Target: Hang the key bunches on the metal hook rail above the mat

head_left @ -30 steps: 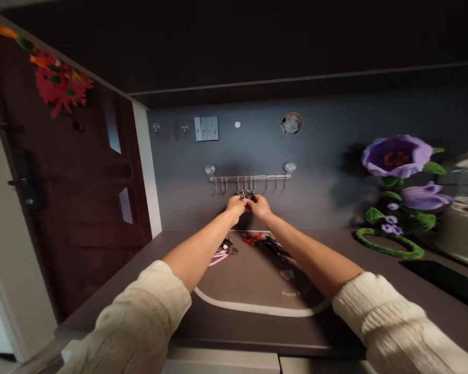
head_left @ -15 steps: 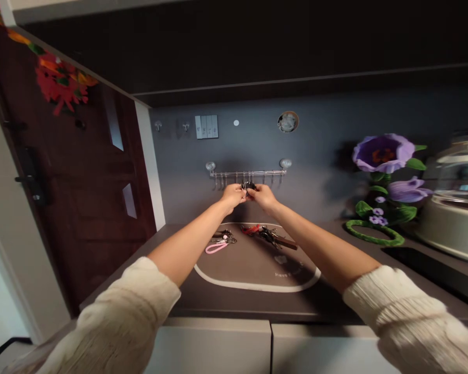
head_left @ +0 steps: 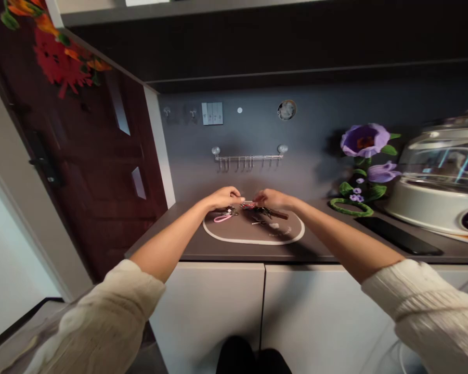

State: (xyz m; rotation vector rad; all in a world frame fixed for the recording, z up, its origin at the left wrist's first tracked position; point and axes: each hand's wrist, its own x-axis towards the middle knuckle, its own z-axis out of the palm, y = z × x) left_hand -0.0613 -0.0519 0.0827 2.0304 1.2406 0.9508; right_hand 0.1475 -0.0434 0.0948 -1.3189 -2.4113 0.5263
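Both the left hand [head_left: 223, 198] and right hand [head_left: 272, 198] curl just over the keys [head_left: 262, 211], grip unclear.

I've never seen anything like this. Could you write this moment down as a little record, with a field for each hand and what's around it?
Left hand: just above a key bunch with a pink loop strap
Right hand: beside a red key fob; grip unclear
Also near: keys with a dark strap
Surface: oval brown mat with a white border, on a dark countertop
Wall: metal hook rail above the hands
Far right: purple artificial flower, white cooker
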